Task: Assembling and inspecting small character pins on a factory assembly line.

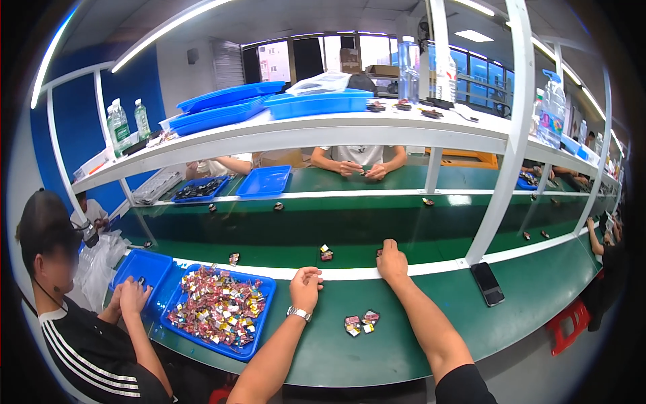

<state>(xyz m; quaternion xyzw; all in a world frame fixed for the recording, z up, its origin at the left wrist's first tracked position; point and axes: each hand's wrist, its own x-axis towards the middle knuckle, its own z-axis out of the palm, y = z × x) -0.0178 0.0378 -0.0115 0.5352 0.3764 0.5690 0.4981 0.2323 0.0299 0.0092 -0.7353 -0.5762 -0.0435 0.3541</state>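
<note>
My right hand [392,262] reaches to the far side of the white rail, fingers closed on a small pink-and-black part [379,253] at the green belt. Its far side is covered by my fingers. My left hand [307,289] hovers near the rail with curled fingers; whatever they hold, if anything, is hidden. Another small part [326,253], pink with a white and yellow piece, lies on the belt between my hands. Two similar parts [361,322] sit side by side on the green tabletop [404,350] between my forearms. A blue tray [269,303] heaped with such parts is left of my left forearm.
A person at my left works over a second blue tray [149,264]. A black phone [487,283] lies on the table at right. White shelf posts [501,155] rise beyond the rail, carrying a shelf [336,128] with trays and bottles. Another person's hands [363,170] work across the belt.
</note>
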